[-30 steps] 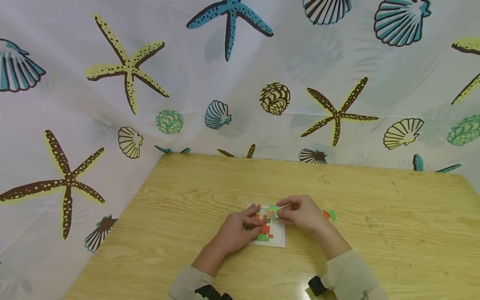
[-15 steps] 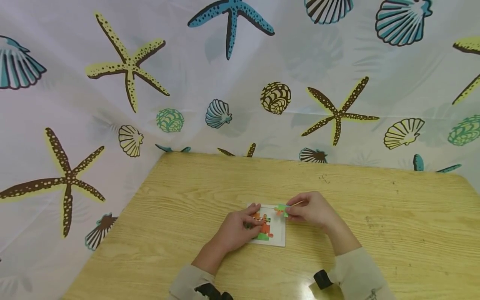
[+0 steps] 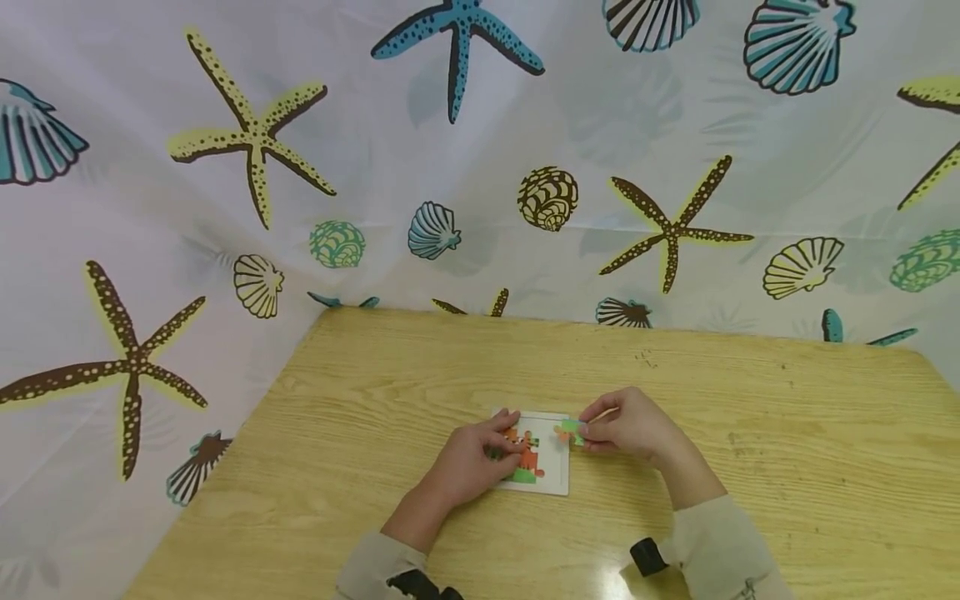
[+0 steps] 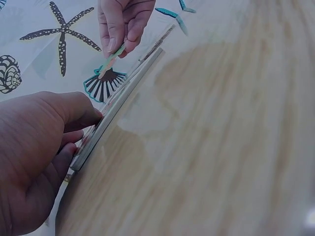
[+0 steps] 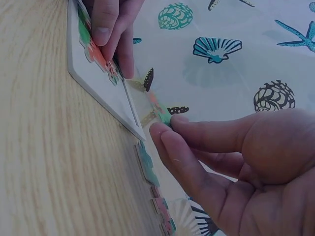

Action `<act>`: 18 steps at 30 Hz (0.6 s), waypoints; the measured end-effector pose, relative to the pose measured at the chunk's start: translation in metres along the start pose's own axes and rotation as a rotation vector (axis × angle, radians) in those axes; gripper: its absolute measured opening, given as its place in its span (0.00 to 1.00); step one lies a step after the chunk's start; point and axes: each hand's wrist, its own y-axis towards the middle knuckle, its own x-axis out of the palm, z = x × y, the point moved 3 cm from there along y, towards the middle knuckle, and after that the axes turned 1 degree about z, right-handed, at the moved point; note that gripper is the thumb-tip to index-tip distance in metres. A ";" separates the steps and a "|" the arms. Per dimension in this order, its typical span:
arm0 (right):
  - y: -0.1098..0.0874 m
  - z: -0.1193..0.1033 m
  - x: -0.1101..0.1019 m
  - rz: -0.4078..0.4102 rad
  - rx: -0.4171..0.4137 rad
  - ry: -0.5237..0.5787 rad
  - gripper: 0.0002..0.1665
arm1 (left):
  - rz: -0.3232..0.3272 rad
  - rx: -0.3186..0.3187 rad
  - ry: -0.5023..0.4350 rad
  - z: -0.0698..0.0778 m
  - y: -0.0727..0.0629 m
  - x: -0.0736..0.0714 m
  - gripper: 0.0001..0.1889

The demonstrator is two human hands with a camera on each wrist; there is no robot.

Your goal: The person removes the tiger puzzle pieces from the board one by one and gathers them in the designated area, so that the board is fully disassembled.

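Note:
A shallow white puzzle tray [image 3: 556, 469] lies on the table, its left part filled with joined orange and green jigsaw pieces [image 3: 529, 461]. My left hand [image 3: 471, 457] rests over the tray's left side, fingers touching the joined pieces; it covers some of them. Between thumb and fingertips, my right hand [image 3: 633, 427] pinches a green and orange puzzle piece [image 3: 567, 429] at the tray's upper right edge. The right wrist view shows this puzzle piece [image 5: 161, 114] tilted and raised above the tray.
Loose puzzle pieces [image 5: 146, 164] lie on the wooden table [image 3: 405, 367] just beyond the tray's right side, hidden behind the right hand in the head view. A white cloth [image 3: 487, 167] printed with starfish and shells hangs behind and left of the table.
My right hand has drawn the pinched puzzle piece rightward from over the upper part of the tray to its right edge, then slightly down. The left hand has stayed in place.

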 end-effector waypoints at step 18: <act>-0.006 0.000 -0.004 0.051 0.095 -0.120 0.05 | -0.007 -0.029 -0.008 0.000 0.001 0.000 0.05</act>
